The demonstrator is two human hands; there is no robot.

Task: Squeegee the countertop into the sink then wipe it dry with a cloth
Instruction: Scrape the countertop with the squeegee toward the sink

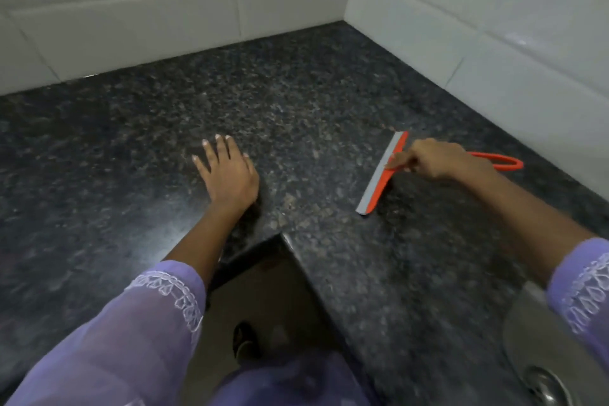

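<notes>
The right hand (438, 158) was closed around the orange squeegee (384, 171) where the handle met the head, fingers curled over the top. The squeegee's grey rubber blade lay along the dark speckled granite bench (296, 102), running diagonally from near the right-hand wall toward the front edge, and its orange loop handle (501, 163) stuck out behind the hand toward the white tiled wall (494, 43). The left hand (227, 171) rested flat on the bench with its fingers spread, palm down, holding nothing, well apart from the squeegee and just behind the inner corner of the L-shaped bench edge. Both arms wore pale purple sleeves (141, 316) with white embroidered cuffs. At the lower right, part of a steel sink (527, 333) showed with its round drain (548, 386) near the frame's bottom edge, partly covered by the right sleeve. Whether the granite was wet could not be told from the blurred view.
</notes>
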